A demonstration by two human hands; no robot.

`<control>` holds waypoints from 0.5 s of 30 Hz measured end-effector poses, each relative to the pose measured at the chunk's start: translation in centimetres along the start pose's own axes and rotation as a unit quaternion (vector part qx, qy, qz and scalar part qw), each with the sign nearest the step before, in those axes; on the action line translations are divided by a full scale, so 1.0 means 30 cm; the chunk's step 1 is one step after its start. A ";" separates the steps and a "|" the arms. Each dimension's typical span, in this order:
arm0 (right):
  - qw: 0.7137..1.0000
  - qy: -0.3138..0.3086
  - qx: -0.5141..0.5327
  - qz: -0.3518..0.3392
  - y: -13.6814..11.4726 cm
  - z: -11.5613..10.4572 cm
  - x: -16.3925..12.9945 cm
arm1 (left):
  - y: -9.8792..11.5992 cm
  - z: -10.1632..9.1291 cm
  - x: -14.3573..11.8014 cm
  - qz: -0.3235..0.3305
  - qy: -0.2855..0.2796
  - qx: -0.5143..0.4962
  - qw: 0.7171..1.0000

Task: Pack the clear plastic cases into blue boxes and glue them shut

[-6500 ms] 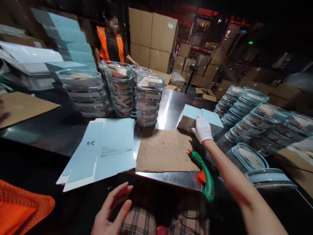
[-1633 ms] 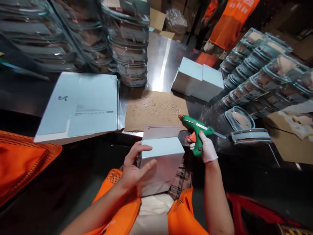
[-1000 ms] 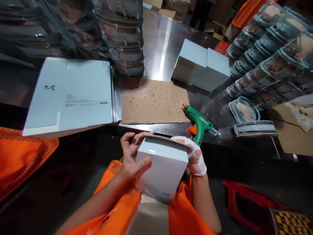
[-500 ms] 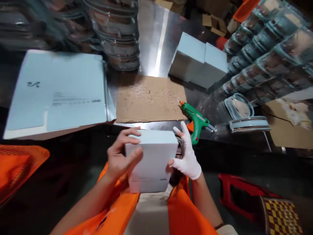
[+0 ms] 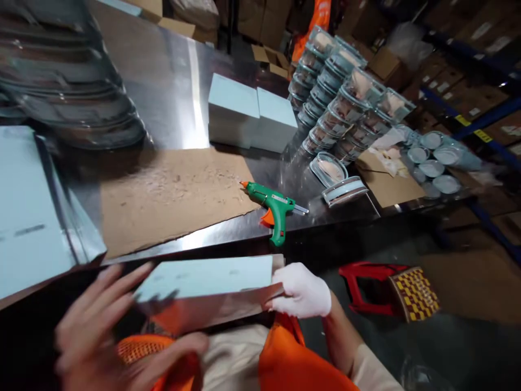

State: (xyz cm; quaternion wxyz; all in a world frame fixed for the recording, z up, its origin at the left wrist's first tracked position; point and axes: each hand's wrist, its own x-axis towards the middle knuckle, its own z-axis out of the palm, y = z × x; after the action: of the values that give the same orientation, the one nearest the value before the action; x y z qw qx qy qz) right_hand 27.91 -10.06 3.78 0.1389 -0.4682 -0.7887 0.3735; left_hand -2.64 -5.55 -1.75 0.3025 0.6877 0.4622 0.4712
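A pale blue-white cardboard box (image 5: 211, 274) is tilted in front of me, its light face up and its near side in shadow. My right hand (image 5: 303, 290), in a white glove with bare fingertips, is closed on the box's right end. My left hand (image 5: 109, 331), bare and blurred, is by the left end with fingers and thumb spread apart; it appears off the box. Beyond the box, a green glue gun (image 5: 274, 209) with an orange trigger lies on its side at the table edge, touched by neither hand.
A glue-spattered cardboard sheet (image 5: 175, 190) lies on the metal table (image 5: 163, 92). Two pale boxes (image 5: 254, 119) stand behind it. Clear round containers (image 5: 334, 103) are stacked at the right, larger ones (image 5: 81, 103) at the left, near flat box blanks (image 5: 28, 201). A red stool (image 5: 366, 290) stands right.
The view has swung to the right. The box has tipped from showing its broad face to lying flatter. My left hand has come off it and spread; my right hand has closed on its end.
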 end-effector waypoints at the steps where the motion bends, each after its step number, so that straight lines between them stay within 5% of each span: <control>1: 0.997 -0.036 -0.061 -0.036 -0.003 -0.018 0.008 | -0.001 0.002 0.010 0.035 -0.053 0.032 0.997; 3: 0.986 -0.057 -0.125 -0.093 0.005 -0.066 0.019 | -0.026 0.008 0.020 0.088 -0.175 0.086 0.977; 5: 0.985 0.030 -0.143 -0.090 0.043 -0.170 0.012 | -0.068 0.010 0.012 0.076 -0.249 0.113 0.959; 9: 0.914 0.333 -0.213 0.093 0.206 -0.547 -0.059 | -0.120 -0.009 -0.017 0.000 -0.211 0.104 0.972; 12: 0.866 0.394 -0.227 0.208 0.323 -0.787 -0.114 | -0.130 -0.009 -0.026 0.060 -0.173 0.065 0.981; 15: 0.853 0.404 -0.222 0.245 0.354 -0.857 -0.145 | -0.173 0.005 -0.049 0.089 -0.133 0.040 0.986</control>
State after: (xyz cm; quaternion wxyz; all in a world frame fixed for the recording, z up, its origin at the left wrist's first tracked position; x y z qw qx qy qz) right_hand 51.55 1.08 14.26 0.2414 -0.7741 -0.5852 -0.0115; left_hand -4.50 -4.88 -6.78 0.2902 0.7941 0.3734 0.3818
